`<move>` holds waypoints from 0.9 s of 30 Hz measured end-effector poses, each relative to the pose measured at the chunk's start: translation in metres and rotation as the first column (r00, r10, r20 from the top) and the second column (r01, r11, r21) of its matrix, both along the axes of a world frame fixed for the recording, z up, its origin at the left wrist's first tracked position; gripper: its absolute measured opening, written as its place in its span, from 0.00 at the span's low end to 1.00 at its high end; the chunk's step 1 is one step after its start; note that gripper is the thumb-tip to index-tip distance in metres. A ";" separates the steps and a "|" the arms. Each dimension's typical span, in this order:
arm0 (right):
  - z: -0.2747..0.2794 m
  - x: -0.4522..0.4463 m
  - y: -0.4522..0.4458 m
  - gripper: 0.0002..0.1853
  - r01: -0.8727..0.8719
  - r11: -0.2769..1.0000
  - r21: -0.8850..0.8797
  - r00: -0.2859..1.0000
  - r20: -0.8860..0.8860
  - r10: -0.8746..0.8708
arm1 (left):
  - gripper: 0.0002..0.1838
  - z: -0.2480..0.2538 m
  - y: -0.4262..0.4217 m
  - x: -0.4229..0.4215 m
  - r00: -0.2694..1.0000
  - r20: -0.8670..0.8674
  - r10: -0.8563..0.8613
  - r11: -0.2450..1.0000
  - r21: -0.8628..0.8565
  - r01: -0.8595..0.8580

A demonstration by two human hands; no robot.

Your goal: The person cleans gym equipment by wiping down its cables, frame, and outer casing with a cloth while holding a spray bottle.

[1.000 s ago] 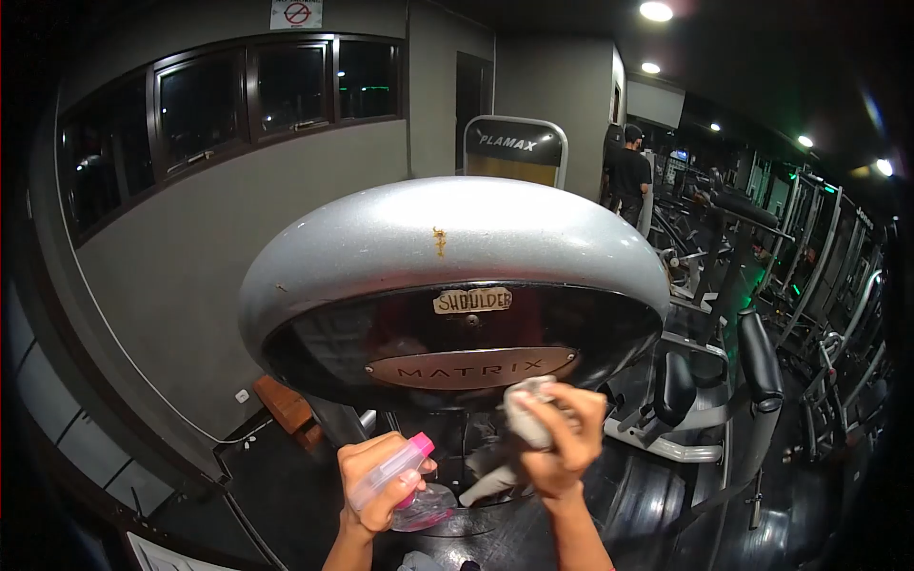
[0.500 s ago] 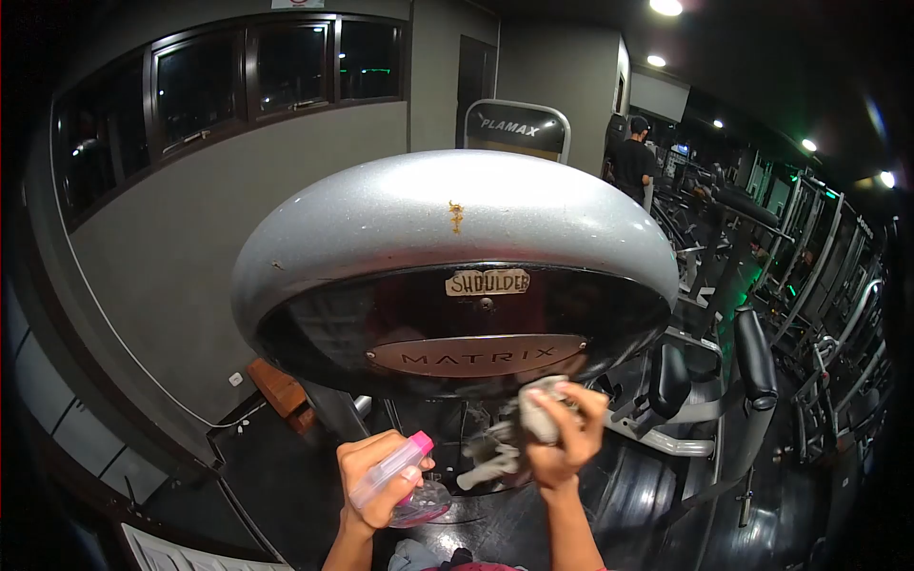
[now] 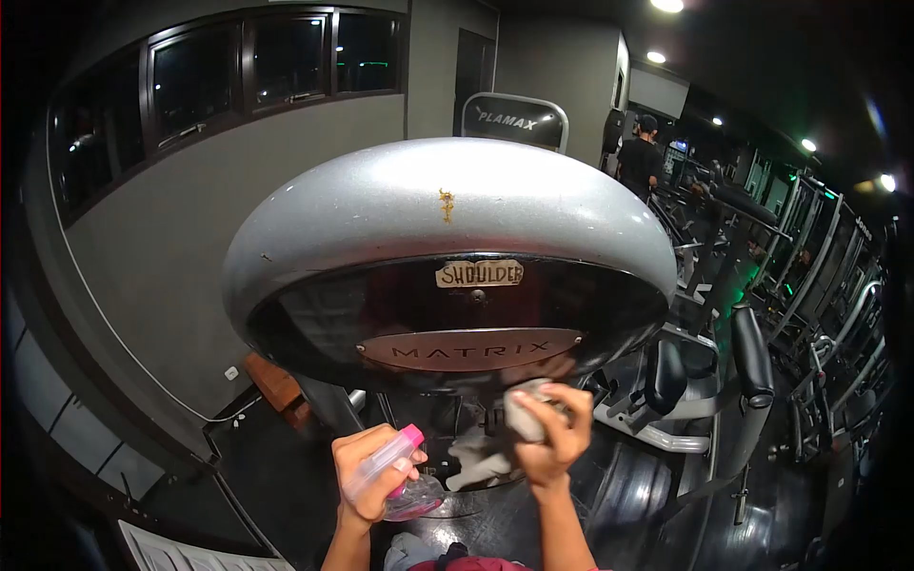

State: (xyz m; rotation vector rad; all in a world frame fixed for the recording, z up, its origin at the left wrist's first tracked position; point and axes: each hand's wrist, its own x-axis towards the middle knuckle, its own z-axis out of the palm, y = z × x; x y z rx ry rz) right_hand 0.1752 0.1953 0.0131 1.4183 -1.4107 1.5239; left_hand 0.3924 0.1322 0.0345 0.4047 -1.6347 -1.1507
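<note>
Well, the pale cloth sat bunched just beneath the lower edge of the rounded machine cover, gripped in the fingers of the right hand; contact with the cover could not be told. The left hand was closed around a clear spray bottle, its pink nozzle angled up towards the cover. Little had just changed – the cloth had shifted slightly leftward in view, so it remained close to that edge, the bottle still gripped. Above it lay the "MATRIX" plate and the "SHOULDER" label (handwritten, by its look). Farther off stood padded gym equipment and a person in dark clothing.
</note>
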 end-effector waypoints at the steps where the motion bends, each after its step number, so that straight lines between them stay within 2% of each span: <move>1: 0.002 -0.005 0.003 0.27 0.050 0.998 -0.030 0.997 0.052 -0.048 | 0.16 -0.003 -0.001 0.001 1.000 -0.015 -0.006 1.000 -0.002 0.006; 4: 0.005 -0.010 0.007 0.25 0.124 0.986 -0.107 0.978 0.184 -0.103 | 0.16 -0.010 -0.002 0.003 0.999 -0.033 -0.003 0.999 0.045 0.005; 5: -0.001 -0.014 0.007 0.27 0.085 0.992 -0.094 0.986 0.150 -0.071 | 0.16 -0.009 0.000 0.002 0.999 -0.033 0.002 0.999 0.045 0.000; 6: -0.005 -0.002 0.004 0.33 -0.160 0.963 -0.218 0.912 0.341 0.229 | 0.16 -0.006 0.001 0.001 0.999 -0.045 0.009 0.999 0.047 -0.007; 8: -0.006 0.013 0.007 0.37 -0.238 0.924 -0.298 0.730 0.573 0.373 | 0.15 -0.002 0.003 -0.003 0.998 -0.061 0.018 0.999 0.050 -0.015; 9: -0.007 0.016 0.009 0.37 -0.294 0.892 -0.342 0.634 0.629 0.450 | 0.15 0.000 0.003 -0.005 0.998 -0.064 0.023 0.999 0.048 -0.020; 10: -0.012 0.016 0.011 0.37 -0.300 0.891 -0.340 0.633 0.629 0.452 | 0.15 0.002 0.003 -0.007 0.997 -0.066 0.026 0.999 0.049 -0.023; 12: -0.023 0.009 0.016 0.35 -0.236 0.958 -0.163 0.774 0.565 0.287 | 0.16 -0.001 -0.001 -0.013 0.995 -0.091 0.041 0.999 0.035 -0.038; 13: -0.025 0.008 0.019 0.31 -0.170 0.978 -0.124 0.857 0.471 0.209 | 0.16 -0.002 -0.002 -0.015 0.993 -0.111 0.036 0.999 0.027 -0.033; 14: -0.025 0.008 0.019 0.31 -0.171 0.978 -0.123 0.858 0.469 0.209 | 0.16 -0.003 -0.003 -0.016 0.991 -0.131 0.029 0.999 0.017 -0.027; 16: -0.023 0.013 0.017 0.24 -0.159 0.975 -0.155 0.912 0.356 0.205 | 0.16 -0.002 0.000 -0.017 0.988 -0.148 0.034 0.999 0.036 -0.029; 17: -0.017 0.014 0.016 0.22 -0.068 0.988 -0.136 0.949 0.296 0.106 | 0.16 -0.003 0.002 -0.016 0.986 -0.158 0.053 0.998 0.037 -0.047; 20: 0.002 0.017 0.000 0.18 0.024 0.989 -0.149 0.982 0.189 0.005 | 0.16 -0.004 0.006 -0.009 0.987 -0.142 0.075 0.997 0.021 -0.073; 24: -0.001 0.033 -0.024 0.23 0.006 0.987 -0.163 0.995 0.100 0.010 | 0.16 -0.006 0.008 0.003 0.986 -0.143 0.090 0.996 0.029 -0.086; 25: 0.001 0.041 -0.028 0.24 -0.010 0.987 -0.159 1.000 0.024 0.014 | 0.24 -0.005 0.009 0.004 0.985 -0.125 0.118 0.993 0.022 -0.116; 27: 0.002 0.052 -0.029 0.27 -0.133 0.991 -0.005 0.988 -0.074 0.132 | 0.24 -0.006 0.010 0.008 0.983 -0.130 0.127 0.992 0.026 -0.125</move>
